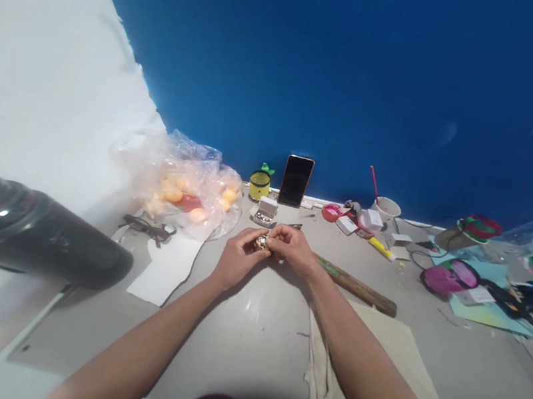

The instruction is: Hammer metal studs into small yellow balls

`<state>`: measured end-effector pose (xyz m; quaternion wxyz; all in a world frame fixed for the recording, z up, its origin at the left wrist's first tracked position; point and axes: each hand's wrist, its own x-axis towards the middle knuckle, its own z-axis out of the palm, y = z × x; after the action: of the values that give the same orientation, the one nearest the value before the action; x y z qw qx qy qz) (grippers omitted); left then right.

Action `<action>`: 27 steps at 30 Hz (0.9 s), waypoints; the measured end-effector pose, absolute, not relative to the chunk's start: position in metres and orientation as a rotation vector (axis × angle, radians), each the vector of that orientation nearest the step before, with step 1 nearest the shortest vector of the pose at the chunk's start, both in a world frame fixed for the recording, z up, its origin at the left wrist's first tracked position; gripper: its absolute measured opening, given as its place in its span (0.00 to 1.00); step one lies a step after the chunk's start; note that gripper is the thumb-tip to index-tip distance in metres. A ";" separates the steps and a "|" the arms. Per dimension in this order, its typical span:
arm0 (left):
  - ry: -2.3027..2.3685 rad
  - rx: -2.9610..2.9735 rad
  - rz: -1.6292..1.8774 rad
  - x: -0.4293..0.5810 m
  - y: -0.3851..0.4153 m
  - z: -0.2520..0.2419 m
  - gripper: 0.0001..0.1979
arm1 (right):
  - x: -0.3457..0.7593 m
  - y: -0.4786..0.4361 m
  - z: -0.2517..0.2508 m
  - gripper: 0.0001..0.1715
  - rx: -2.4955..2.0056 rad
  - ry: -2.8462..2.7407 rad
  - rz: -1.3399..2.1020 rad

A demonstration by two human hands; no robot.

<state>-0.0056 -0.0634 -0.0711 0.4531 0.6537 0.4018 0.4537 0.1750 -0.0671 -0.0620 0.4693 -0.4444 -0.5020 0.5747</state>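
Between my hands, above the middle of the grey table point(235, 336), is a small shiny gold-coloured metal piece point(261, 242); its exact kind is too small to make out. My left hand point(238, 256) is closed around its left side, thumb and fingers pinching it. From the right, my right hand point(291, 249) has its fingertips pinched together at the same piece. Just beyond my fingers stands a small open case point(265, 209) with little shiny items in it. A wooden stick point(358, 286) lies beside my right wrist.
A phone point(296, 181) leans upright by the blue wall, next to a yellow cup point(259, 186). A clear bag of orange balls point(182, 189), glasses point(147, 230) and a dark bottle point(38, 234) are on the left. Beige cloth point(392, 361) lies under my right forearm.
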 end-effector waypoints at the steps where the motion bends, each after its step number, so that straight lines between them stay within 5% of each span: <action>1: 0.988 1.621 1.121 -0.006 -0.064 -0.071 0.20 | 0.173 -0.068 -0.060 0.19 -1.125 -1.240 1.385; 6: 0.967 1.611 1.116 -0.006 -0.064 -0.072 0.20 | 0.170 -0.069 -0.056 0.16 -1.205 -1.266 1.320; 14: 1.018 1.465 1.066 -0.006 -0.061 -0.073 0.23 | 0.177 -0.066 -0.060 0.26 -1.052 -1.149 1.496; 27: 0.955 1.260 1.058 -0.007 -0.060 -0.064 0.25 | 0.193 -0.063 -0.053 0.20 -1.470 -1.397 0.905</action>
<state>-0.0074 -0.0599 -0.0638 0.5807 0.5392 0.4087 0.4528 0.1934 -0.0627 -0.0526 0.4442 -0.5932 -0.5635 0.3652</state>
